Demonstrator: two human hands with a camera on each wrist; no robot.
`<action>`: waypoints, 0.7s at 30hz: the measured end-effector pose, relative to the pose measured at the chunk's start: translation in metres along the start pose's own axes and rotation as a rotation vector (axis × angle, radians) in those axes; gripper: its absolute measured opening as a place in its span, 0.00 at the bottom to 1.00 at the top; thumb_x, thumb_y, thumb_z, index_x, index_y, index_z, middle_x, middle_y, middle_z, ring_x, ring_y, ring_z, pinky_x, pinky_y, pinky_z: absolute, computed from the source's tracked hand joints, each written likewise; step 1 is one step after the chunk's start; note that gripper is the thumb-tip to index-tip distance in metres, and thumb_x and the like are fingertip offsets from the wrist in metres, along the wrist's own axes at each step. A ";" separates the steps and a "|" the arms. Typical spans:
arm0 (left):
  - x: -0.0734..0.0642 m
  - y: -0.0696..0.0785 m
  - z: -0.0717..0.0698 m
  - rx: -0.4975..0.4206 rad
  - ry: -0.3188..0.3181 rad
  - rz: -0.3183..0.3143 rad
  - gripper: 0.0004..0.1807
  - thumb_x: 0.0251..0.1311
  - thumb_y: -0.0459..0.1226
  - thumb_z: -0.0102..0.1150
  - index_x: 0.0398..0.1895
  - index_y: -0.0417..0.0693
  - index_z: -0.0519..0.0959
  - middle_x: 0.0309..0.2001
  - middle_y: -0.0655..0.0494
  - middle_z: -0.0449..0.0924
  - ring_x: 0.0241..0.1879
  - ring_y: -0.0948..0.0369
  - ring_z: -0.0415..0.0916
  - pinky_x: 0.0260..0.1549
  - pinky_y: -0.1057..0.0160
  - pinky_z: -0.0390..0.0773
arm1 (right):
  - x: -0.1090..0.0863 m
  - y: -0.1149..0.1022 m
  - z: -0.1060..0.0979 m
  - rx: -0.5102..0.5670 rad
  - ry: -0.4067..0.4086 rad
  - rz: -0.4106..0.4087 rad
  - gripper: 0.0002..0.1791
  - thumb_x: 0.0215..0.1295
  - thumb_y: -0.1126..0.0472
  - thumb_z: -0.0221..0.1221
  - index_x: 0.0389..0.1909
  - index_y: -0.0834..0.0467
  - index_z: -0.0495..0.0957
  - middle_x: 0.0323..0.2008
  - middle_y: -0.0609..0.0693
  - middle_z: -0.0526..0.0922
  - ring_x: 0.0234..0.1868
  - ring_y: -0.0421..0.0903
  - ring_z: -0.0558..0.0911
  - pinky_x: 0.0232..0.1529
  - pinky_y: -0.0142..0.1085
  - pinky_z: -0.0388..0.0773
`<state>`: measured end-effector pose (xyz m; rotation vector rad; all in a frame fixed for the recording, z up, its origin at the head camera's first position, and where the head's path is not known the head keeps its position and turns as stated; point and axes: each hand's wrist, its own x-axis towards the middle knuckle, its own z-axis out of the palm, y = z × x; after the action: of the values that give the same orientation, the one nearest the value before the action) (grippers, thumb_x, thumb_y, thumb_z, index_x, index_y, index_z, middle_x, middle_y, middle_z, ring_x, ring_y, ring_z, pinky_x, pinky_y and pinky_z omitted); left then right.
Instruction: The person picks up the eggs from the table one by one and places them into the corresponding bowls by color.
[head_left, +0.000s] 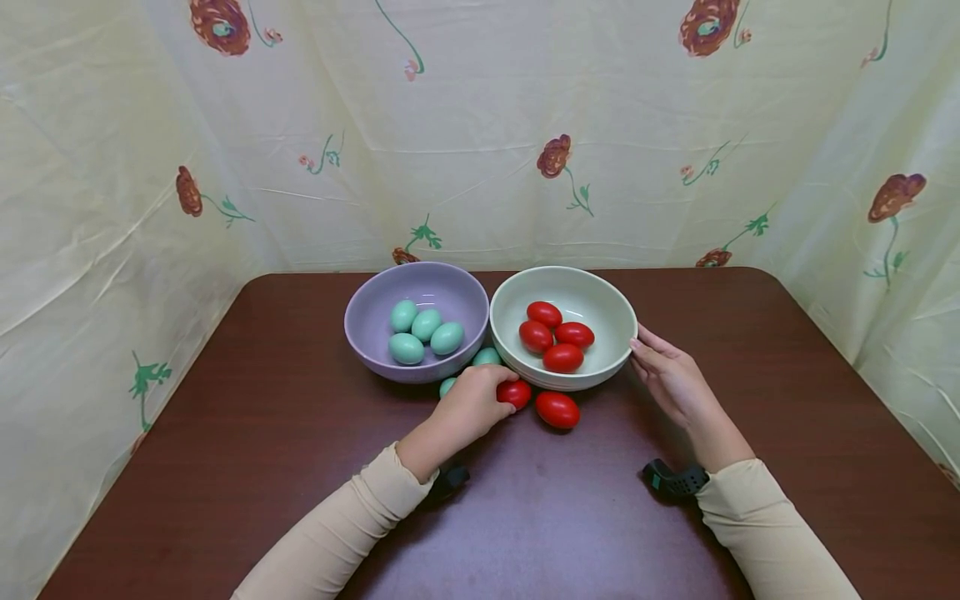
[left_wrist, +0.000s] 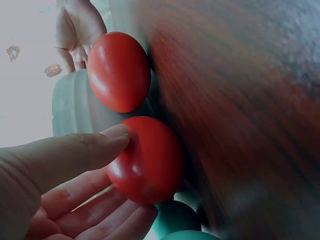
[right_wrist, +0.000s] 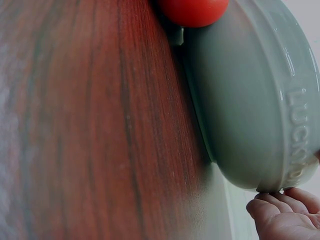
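Observation:
In the head view my left hand pinches a red egg between thumb and fingers, in front of the two bowls. The left wrist view shows the thumb on top of this egg and the fingers beneath. A second red egg lies on the table just right of it. My right hand rests against the right side of the pale green bowl, fingertips at its wall and rim. Several red eggs lie inside this bowl.
A purple bowl with several mint-green eggs stands directly left of the pale bowl. More green eggs lie at the bowls' front, partly hidden by the left hand. The brown table ends at a flowered curtain.

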<state>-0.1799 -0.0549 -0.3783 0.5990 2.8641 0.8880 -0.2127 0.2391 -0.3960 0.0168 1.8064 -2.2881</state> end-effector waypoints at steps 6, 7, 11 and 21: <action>0.002 0.000 0.001 -0.007 -0.017 -0.005 0.20 0.54 0.32 0.71 0.52 0.39 0.83 0.50 0.48 0.85 0.51 0.53 0.80 0.53 0.56 0.81 | -0.001 -0.002 0.001 0.008 -0.001 0.006 0.37 0.77 0.61 0.48 0.77 0.65 0.40 0.80 0.55 0.39 0.79 0.46 0.45 0.78 0.40 0.42; 0.002 0.001 0.002 -0.011 -0.019 -0.006 0.20 0.54 0.32 0.71 0.52 0.39 0.83 0.50 0.47 0.85 0.50 0.53 0.80 0.53 0.55 0.81 | -0.001 -0.002 0.001 0.008 0.000 0.006 0.37 0.77 0.61 0.48 0.77 0.65 0.40 0.80 0.55 0.39 0.79 0.46 0.45 0.78 0.39 0.42; 0.001 0.002 0.002 0.004 -0.021 -0.012 0.20 0.54 0.33 0.71 0.52 0.40 0.83 0.49 0.48 0.85 0.49 0.53 0.80 0.52 0.56 0.81 | 0.000 -0.001 0.001 -0.001 -0.004 0.002 0.37 0.77 0.61 0.48 0.77 0.66 0.40 0.80 0.55 0.39 0.79 0.47 0.45 0.78 0.40 0.42; 0.001 0.002 0.004 0.003 -0.014 -0.034 0.19 0.55 0.35 0.71 0.51 0.40 0.83 0.47 0.48 0.86 0.45 0.54 0.81 0.48 0.58 0.82 | -0.001 -0.002 0.001 -0.004 0.004 0.000 0.37 0.77 0.61 0.48 0.77 0.66 0.41 0.80 0.55 0.40 0.78 0.45 0.47 0.78 0.39 0.43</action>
<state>-0.1796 -0.0507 -0.3810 0.5536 2.8543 0.8713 -0.2120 0.2388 -0.3942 0.0213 1.8127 -2.2866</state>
